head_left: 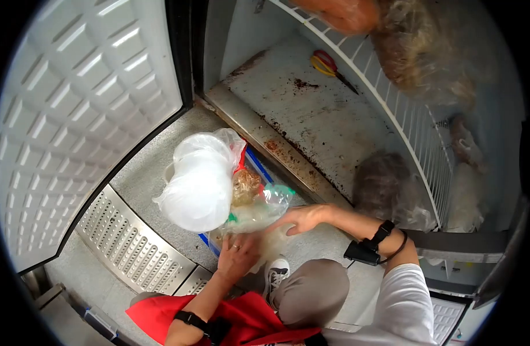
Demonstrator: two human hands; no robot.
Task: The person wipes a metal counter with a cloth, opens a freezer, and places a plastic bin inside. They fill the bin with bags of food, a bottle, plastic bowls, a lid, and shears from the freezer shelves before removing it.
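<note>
My left hand has its fingers bent over a clear plastic bag and grips its near side; a ring shows on one finger. My right hand reaches in from the right, touching the same bag, its index finger stretched out and its thumb apart. Beyond the hands lie a bag of brown food and clear plastic with green edging. A stack of white round containers in plastic wrap leans to the left. A blue-rimmed container shows partly underneath these.
An open freezer door stands on the left. Inside the stained freezer compartment are red-and-yellow scissors, a dark bagged item and a white wire rack with bagged food. A metal drain grate crosses the floor.
</note>
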